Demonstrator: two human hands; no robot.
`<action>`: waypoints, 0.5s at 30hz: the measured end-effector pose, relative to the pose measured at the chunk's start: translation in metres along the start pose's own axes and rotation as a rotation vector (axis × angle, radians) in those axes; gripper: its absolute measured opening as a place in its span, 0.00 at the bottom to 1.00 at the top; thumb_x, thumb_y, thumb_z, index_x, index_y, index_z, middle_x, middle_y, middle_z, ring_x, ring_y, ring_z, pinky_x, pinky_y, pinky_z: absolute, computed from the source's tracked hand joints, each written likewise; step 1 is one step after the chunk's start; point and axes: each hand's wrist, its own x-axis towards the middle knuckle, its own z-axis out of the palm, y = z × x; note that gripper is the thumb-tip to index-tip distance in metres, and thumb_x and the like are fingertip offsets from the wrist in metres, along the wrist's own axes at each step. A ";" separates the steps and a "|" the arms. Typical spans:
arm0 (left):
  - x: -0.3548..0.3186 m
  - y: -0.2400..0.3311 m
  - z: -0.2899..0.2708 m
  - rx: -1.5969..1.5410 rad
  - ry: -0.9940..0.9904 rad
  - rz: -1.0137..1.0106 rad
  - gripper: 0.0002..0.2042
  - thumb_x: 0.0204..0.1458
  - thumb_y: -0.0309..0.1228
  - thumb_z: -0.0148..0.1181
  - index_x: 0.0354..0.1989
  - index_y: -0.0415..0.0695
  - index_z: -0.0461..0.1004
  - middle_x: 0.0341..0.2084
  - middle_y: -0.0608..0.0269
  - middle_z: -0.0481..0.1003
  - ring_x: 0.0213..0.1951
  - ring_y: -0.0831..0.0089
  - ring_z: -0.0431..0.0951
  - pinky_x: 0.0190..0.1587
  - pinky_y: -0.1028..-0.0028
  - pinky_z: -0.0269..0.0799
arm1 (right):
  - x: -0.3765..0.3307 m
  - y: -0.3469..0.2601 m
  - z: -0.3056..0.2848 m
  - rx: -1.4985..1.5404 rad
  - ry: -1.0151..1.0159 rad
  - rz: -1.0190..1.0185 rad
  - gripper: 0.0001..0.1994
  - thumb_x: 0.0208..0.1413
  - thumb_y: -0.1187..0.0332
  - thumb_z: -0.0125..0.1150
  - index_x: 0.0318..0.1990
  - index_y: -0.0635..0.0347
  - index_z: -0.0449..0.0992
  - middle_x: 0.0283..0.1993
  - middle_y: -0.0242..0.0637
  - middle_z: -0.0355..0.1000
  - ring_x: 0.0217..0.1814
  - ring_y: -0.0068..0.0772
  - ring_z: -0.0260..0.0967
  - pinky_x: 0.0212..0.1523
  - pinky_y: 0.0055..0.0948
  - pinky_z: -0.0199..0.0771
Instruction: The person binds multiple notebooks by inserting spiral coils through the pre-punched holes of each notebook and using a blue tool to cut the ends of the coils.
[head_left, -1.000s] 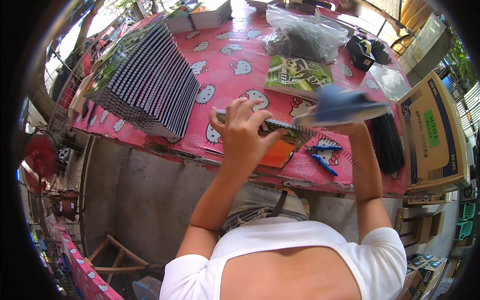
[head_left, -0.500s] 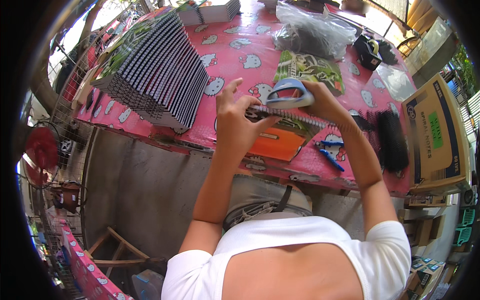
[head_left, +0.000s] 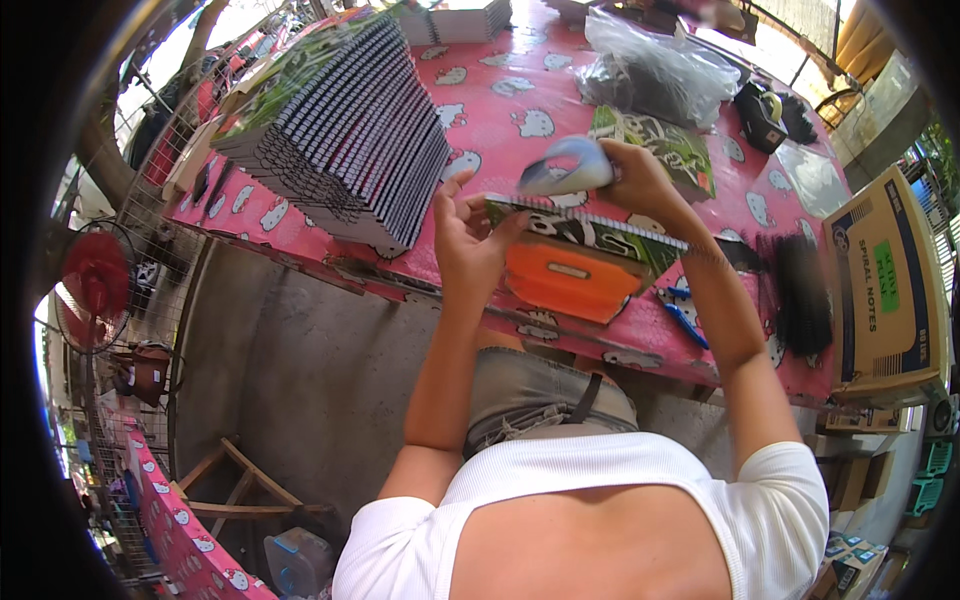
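A spiral notebook (head_left: 600,235) with a green, black and white cover is tilted up over the near part of the table, its coil edge on top. My left hand (head_left: 472,228) pinches its left end between thumb and fingers. Above the coil, my right hand (head_left: 640,180) grips a blue and white tool with a looped handle (head_left: 565,168); motion blurs it and I cannot tell its kind. Beneath the notebook stands an orange block with a slot (head_left: 568,285). Blue-handled pliers (head_left: 685,318) lie to the right of the block.
A tall stack of spiral notebooks (head_left: 350,140) stands on the left of the pink table (head_left: 490,105). Farther back lie a green-covered pad (head_left: 665,150), a clear plastic bag (head_left: 655,75) and a black tape dispenser (head_left: 760,118). Black coils (head_left: 803,295) sit beside a cardboard carton (head_left: 885,285) at right.
The notebook has tipped so that more of its cover shows. The looped tool has lifted slightly off the coil and swung left. The whole view has shifted a little.
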 end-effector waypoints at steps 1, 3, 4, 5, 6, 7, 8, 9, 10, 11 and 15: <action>0.000 0.005 0.000 -0.121 0.034 -0.055 0.19 0.44 0.20 0.68 0.45 0.38 0.71 0.37 0.62 0.75 0.33 0.78 0.75 0.33 0.79 0.72 | 0.000 -0.002 0.000 -0.003 0.000 -0.014 0.26 0.36 0.79 0.64 0.50 0.59 0.73 0.37 0.41 0.77 0.40 0.35 0.76 0.40 0.33 0.75; 0.000 -0.002 -0.013 0.026 0.015 -0.098 0.20 0.46 0.19 0.65 0.49 0.38 0.70 0.37 0.62 0.76 0.33 0.78 0.76 0.34 0.80 0.72 | -0.013 -0.012 0.002 0.829 -0.149 0.065 0.27 0.35 0.78 0.64 0.50 0.56 0.73 0.39 0.45 0.76 0.43 0.39 0.75 0.41 0.32 0.73; 0.001 -0.002 -0.013 0.063 0.059 -0.161 0.19 0.45 0.19 0.66 0.48 0.38 0.71 0.36 0.63 0.77 0.33 0.79 0.76 0.34 0.81 0.73 | -0.005 -0.001 0.008 0.249 -0.207 0.087 0.25 0.38 0.75 0.63 0.50 0.56 0.72 0.43 0.47 0.75 0.46 0.46 0.73 0.45 0.34 0.73; 0.000 -0.002 -0.014 0.101 0.100 -0.225 0.19 0.45 0.19 0.66 0.47 0.37 0.73 0.35 0.63 0.77 0.34 0.80 0.76 0.34 0.82 0.73 | -0.011 0.007 0.013 0.256 -0.208 0.097 0.25 0.38 0.75 0.63 0.50 0.56 0.72 0.43 0.47 0.75 0.46 0.46 0.73 0.45 0.34 0.73; -0.001 -0.001 -0.018 0.110 0.095 -0.225 0.19 0.45 0.19 0.66 0.47 0.37 0.73 0.35 0.63 0.77 0.34 0.80 0.76 0.34 0.82 0.73 | -0.015 0.016 0.015 -0.087 -0.174 0.171 0.26 0.40 0.71 0.63 0.52 0.56 0.70 0.46 0.47 0.73 0.48 0.47 0.72 0.46 0.36 0.72; -0.001 -0.003 -0.019 0.045 0.085 -0.203 0.17 0.44 0.19 0.66 0.45 0.37 0.74 0.32 0.64 0.77 0.32 0.82 0.75 0.33 0.84 0.72 | -0.016 0.025 0.012 -0.446 -0.136 0.233 0.27 0.41 0.68 0.64 0.54 0.55 0.69 0.50 0.46 0.72 0.49 0.48 0.71 0.48 0.37 0.72; 0.001 -0.004 -0.018 -0.021 0.072 -0.181 0.14 0.44 0.19 0.67 0.42 0.37 0.76 0.30 0.66 0.77 0.30 0.83 0.75 0.32 0.85 0.71 | -0.028 0.032 0.011 -0.396 -0.148 0.272 0.29 0.43 0.64 0.66 0.55 0.63 0.65 0.50 0.50 0.69 0.52 0.53 0.68 0.51 0.41 0.69; 0.003 -0.003 -0.014 -0.026 0.069 -0.182 0.14 0.44 0.19 0.67 0.42 0.37 0.76 0.30 0.66 0.77 0.30 0.83 0.75 0.32 0.85 0.71 | -0.046 0.043 0.013 -0.401 -0.147 0.275 0.29 0.43 0.64 0.66 0.55 0.63 0.65 0.50 0.50 0.69 0.52 0.53 0.68 0.51 0.41 0.69; 0.009 0.002 -0.009 -0.125 0.035 -0.182 0.12 0.43 0.19 0.68 0.38 0.37 0.77 0.29 0.67 0.78 0.29 0.84 0.74 0.31 0.85 0.70 | -0.063 0.055 0.017 -0.395 -0.013 0.156 0.31 0.42 0.65 0.66 0.56 0.62 0.64 0.55 0.50 0.65 0.55 0.53 0.66 0.54 0.40 0.67; 0.015 0.005 -0.005 -0.223 0.000 -0.182 0.10 0.43 0.20 0.68 0.35 0.37 0.77 0.28 0.68 0.78 0.28 0.84 0.74 0.29 0.85 0.69 | -0.081 0.061 0.017 -0.387 0.120 0.037 0.32 0.41 0.65 0.67 0.57 0.62 0.63 0.59 0.51 0.61 0.58 0.53 0.63 0.56 0.40 0.65; 0.040 0.033 -0.009 0.139 -0.245 0.403 0.11 0.42 0.19 0.69 0.34 0.38 0.76 0.27 0.62 0.78 0.28 0.80 0.75 0.31 0.83 0.71 | -0.154 0.021 -0.017 -0.113 0.033 0.275 0.31 0.45 0.66 0.65 0.57 0.65 0.62 0.62 0.52 0.56 0.64 0.56 0.56 0.61 0.42 0.60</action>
